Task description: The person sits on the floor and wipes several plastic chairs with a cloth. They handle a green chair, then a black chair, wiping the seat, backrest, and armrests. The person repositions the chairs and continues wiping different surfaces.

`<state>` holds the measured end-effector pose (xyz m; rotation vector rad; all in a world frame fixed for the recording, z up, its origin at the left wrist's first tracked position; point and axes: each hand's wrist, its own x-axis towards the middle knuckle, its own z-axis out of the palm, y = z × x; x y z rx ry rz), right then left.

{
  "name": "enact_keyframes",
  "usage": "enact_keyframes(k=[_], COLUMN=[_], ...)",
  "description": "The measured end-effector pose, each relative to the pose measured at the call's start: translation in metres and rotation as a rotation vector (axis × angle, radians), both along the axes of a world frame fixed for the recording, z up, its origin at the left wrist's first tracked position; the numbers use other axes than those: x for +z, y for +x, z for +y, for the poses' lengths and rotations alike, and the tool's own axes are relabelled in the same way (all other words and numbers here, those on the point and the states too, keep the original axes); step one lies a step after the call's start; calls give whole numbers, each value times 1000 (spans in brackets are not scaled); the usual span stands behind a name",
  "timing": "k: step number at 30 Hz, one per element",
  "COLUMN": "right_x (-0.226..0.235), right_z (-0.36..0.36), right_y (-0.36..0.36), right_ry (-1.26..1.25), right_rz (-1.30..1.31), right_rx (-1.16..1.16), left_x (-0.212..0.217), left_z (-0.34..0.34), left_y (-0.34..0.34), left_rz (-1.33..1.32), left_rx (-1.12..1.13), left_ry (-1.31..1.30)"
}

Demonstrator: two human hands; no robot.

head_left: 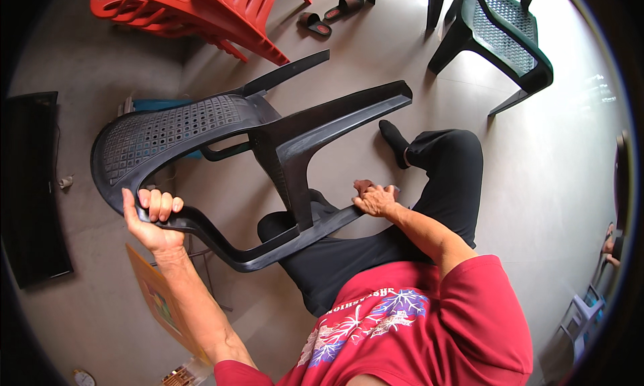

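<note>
A black plastic armchair point(292, 134) lies tipped on its side across my lap, its legs pointing right and its perforated backrest toward the left. My left hand point(154, 225) is closed around the chair's rim where the backrest curves into the armrest. At the end of the leg nearest me, my right hand point(377, 201) is closed on a crumpled reddish-brown cloth point(363, 186). That hand rests against the leg's end; the rest of the cloth is hidden under the fingers.
Red plastic chairs point(228, 13) are stacked at the far left, near a pair of dark slippers point(315, 25). A green chair point(500, 33) stands at the far right. On the left are a dark flat screen point(33, 191) and a yellow-edged board point(161, 299). Light-blue chairs point(585, 312) appear at right.
</note>
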<state>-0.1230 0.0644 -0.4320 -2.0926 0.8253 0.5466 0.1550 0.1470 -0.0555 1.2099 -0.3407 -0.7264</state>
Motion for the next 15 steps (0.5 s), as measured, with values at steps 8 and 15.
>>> enact_keyframes(k=[8,15], right_x=[-32,-22], right_z=[-32,10], right_y=[-2,37], right_ry=[139,381], right_rz=[288,-19], right_rx=[33,85], left_x=[4,5], left_z=[-8,-15], left_y=[-2,-2], left_rz=[-17,-18], left_rx=[-52,-57], left_ry=[8,-6])
